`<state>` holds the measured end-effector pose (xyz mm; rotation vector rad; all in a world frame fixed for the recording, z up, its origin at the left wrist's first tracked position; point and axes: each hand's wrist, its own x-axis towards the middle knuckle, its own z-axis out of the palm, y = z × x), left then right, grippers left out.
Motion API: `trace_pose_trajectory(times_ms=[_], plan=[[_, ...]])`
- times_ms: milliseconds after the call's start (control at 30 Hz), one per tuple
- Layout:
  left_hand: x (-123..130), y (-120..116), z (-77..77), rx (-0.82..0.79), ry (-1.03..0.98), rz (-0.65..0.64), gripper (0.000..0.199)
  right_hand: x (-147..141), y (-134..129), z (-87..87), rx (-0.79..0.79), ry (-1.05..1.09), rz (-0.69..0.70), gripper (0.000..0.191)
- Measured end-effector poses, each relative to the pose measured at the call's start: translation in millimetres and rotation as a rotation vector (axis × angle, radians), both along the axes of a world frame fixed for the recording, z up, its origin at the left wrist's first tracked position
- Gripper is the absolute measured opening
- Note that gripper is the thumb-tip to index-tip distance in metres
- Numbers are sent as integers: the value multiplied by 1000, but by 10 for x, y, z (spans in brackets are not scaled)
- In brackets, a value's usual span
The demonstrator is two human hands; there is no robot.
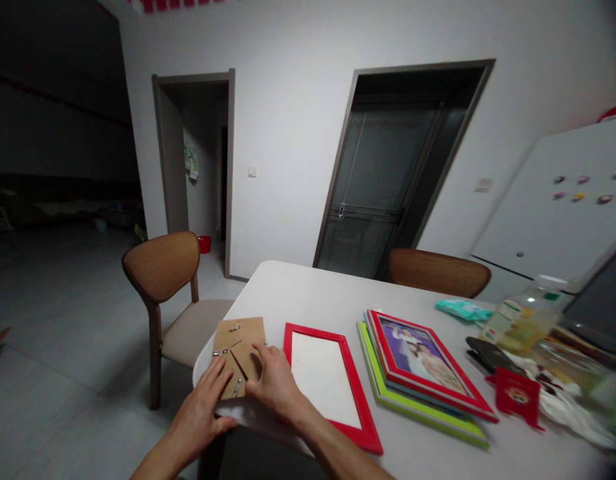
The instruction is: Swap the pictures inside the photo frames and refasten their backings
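Observation:
A brown backing board (253, 328) with metal clips and a dark slit lies at the white table's left corner. My left hand (203, 408) rests on its lower left part, fingers stretched out and thumb apart. My right hand (274, 380) is at the board's right side, its thumb and index finger bent against the surface; whether it pinches anything is hard to make out. Just right of that hand lies a red frame (355, 380) with a white sheet inside. Farther right is a stack of frames, a red one with a photo (418, 353) on top and a green one (418, 415) beneath.
At the table's (308, 293) right side are a teal packet (463, 309), a large jar (523, 317), a dark object (493, 355) and a red pouch (518, 395). Wooden chairs stand at the left (163, 267) and behind the table (438, 271).

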<state>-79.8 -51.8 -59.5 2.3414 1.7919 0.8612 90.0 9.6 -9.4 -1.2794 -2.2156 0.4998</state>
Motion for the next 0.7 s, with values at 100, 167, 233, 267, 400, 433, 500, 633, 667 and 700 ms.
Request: trace_pose_trajectory(times_ms=[100,167,233,267,400,433,500,633,667,700], plan=[[-14,28,93,49,5,-40,65,28,-59,116,28,67,44,64],[12,55,223,75,3,-32,60,83,-78,209,56,96,57,61],[93,92,371,105,-16,-25,53,188,-83,295,91,113,51,57],[159,113,438,119,-29,-31,50,262,-85,330,102,117,40,55],[558,200,562,67,-68,-114,47,685,-97,362,61,91,-31,47],[673,220,556,30,-77,-144,47,807,-102,338,40,75,-53,45],[890,255,523,-45,-97,-209,46,1042,-108,257,6,35,-101,41],[1199,310,455,-156,-98,-315,41,1387,-93,47,-13,-45,-191,35],[1245,321,447,-175,-89,-330,40,1440,-86,3,-20,-63,-210,34],[1279,330,442,-189,-80,-339,39,1479,-81,-32,-28,-80,-224,33]])
